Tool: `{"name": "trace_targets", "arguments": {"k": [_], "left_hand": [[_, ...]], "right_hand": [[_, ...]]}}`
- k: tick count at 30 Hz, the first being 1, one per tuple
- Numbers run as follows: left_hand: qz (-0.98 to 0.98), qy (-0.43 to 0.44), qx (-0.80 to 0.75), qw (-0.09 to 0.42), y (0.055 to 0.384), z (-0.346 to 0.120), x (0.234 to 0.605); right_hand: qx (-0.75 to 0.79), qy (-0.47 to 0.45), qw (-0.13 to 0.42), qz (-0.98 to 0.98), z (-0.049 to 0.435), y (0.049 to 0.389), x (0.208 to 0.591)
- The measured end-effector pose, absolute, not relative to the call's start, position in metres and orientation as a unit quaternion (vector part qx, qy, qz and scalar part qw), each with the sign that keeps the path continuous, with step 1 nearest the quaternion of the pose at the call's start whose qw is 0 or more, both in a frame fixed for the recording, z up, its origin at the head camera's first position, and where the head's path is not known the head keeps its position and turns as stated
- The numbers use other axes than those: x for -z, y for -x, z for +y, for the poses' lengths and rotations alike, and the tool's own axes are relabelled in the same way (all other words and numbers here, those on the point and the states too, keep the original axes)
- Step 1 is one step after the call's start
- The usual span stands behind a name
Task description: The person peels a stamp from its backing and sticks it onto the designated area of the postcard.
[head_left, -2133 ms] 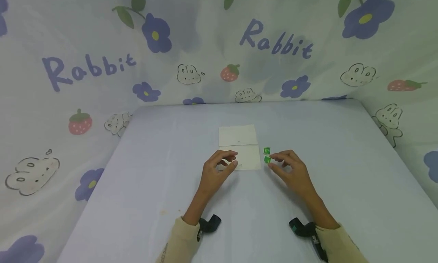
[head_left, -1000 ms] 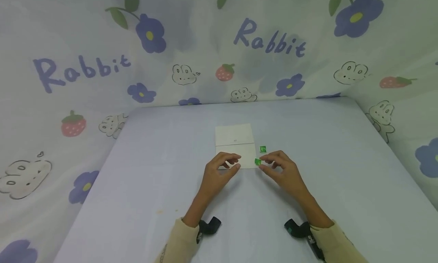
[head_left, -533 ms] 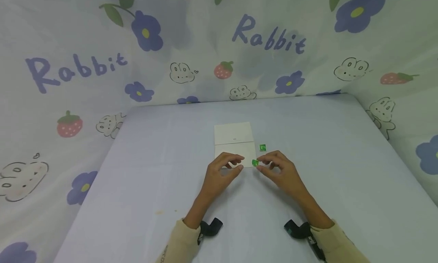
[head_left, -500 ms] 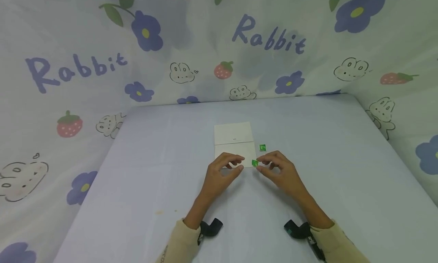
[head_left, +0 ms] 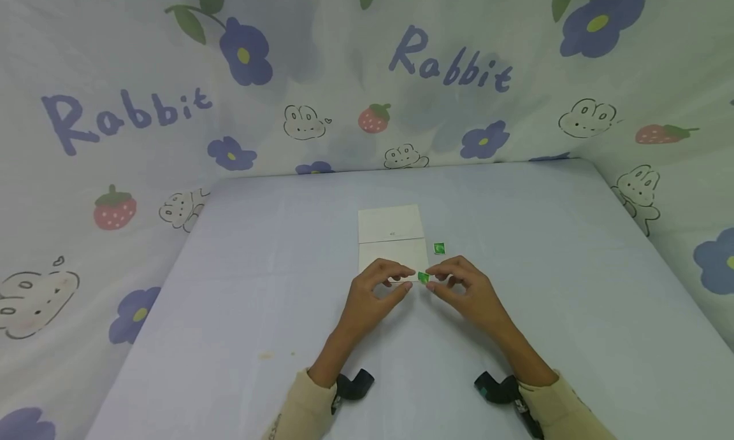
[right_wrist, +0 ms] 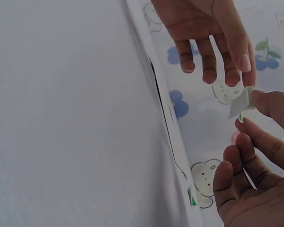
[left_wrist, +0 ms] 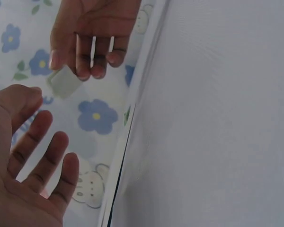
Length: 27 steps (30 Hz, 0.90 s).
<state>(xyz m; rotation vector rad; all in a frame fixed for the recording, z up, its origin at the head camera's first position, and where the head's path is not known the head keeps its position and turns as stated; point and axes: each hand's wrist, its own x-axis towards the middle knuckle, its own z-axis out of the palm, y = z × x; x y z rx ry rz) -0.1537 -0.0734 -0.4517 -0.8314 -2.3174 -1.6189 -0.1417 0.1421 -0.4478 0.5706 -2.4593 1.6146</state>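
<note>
My right hand (head_left: 469, 295) pinches a small green square sticker (head_left: 423, 277) between thumb and forefinger, over the near right corner of the front white card (head_left: 390, 252). In the right wrist view a pale flap stands folded out from the sticker (right_wrist: 240, 104), with a sliver of green below. Opposite it, my left hand (head_left: 373, 297) holds nothing, thumb and forefinger apart, fingertips close to the sticker's left edge. The left wrist view shows the sticker's pale back (left_wrist: 65, 83). A second green sticker (head_left: 439, 248) lies right of the cards.
A back white card (head_left: 390, 222) lies against the front one, a small mark near its lower edge. Both rest on a white-covered table (head_left: 275, 268). Patterned cloth (head_left: 344, 64) hangs behind and at the sides. Black camera mounts (head_left: 354, 385) sit at both wrists.
The right hand has picked the nearer sticker off the table and carried it left over the front card. My left hand has moved slightly right, narrowing the gap between the hands.
</note>
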Motion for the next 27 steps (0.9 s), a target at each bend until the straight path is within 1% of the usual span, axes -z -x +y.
{"name": "trace_targets", "arguments": {"k": [6,14,21,27], "left_hand": [[-0.776,0.306,0.539,0.117,0.153,-0.072,0.453],[-0.775,0.315,0.534,0.122,0.157,-0.072,0.462],[-0.776,0.329,0.521,0.135,0.167,-0.074,0.486],[-0.780,0.336,0.507,0.149,0.170,-0.076,0.489]], "right_hand": [[-0.550,-0.199,0.056,-0.809,0.142,0.142,0.451],[-0.555,-0.190,0.028,-0.809,0.141,0.141,0.451],[-0.559,-0.194,0.025,-0.806,0.141,0.142,0.453],[-0.556,-0.203,0.031,-0.805,0.141,0.142,0.454]]}}
